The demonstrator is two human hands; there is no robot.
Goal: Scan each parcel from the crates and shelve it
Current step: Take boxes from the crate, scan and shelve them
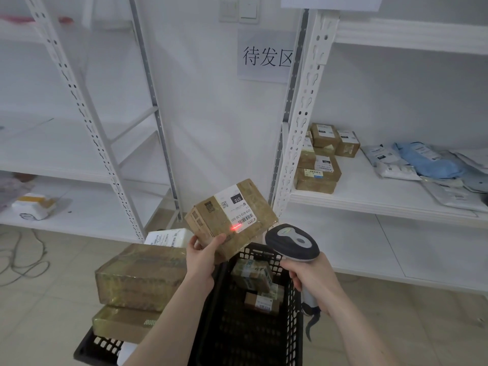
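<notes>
Left hand (202,256) fingers grip one parcel (231,217); right hand (313,280) fingers grip one scanner (291,242); three parcels lie in the crate (293,299).

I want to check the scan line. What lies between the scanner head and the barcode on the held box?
In the head view, nothing blocks it: only open air lies between the scanner and the box, and the red beam lands on the label's barcode.
</notes>
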